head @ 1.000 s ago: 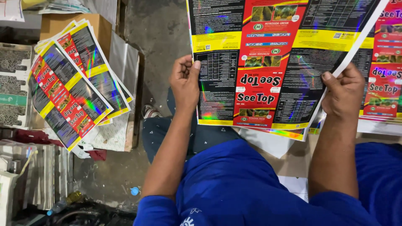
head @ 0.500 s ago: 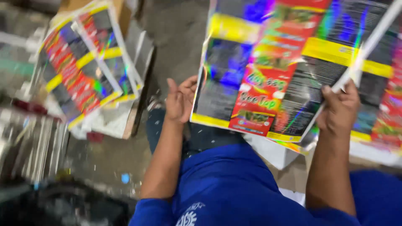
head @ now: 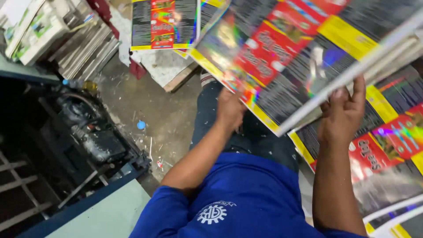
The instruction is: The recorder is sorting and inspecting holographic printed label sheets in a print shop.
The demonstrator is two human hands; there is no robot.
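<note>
With both hands under its lower edge, the glossy printed sheet (head: 299, 57) is held tilted above the lap. Left hand (head: 229, 110) and right hand (head: 341, 112) each close their grip on that edge, supporting the limp sheet at two points; a stack of like sheets (head: 387, 154) lies beneath.

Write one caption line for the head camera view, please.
Both hands, left hand and right hand, hold up a shiny holographic printed sheet above a dusty concrete floor.

The stained grey concrete floor (head: 167, 114) carries scattered paper scraps and a small blue cap (head: 141, 125). A wooden pallet (head: 179, 78) lies on it, bearing white sheets topped by a stack of glossy printed sheets (head: 164, 24). A dark machine (head: 94, 136) stands at the left.
</note>
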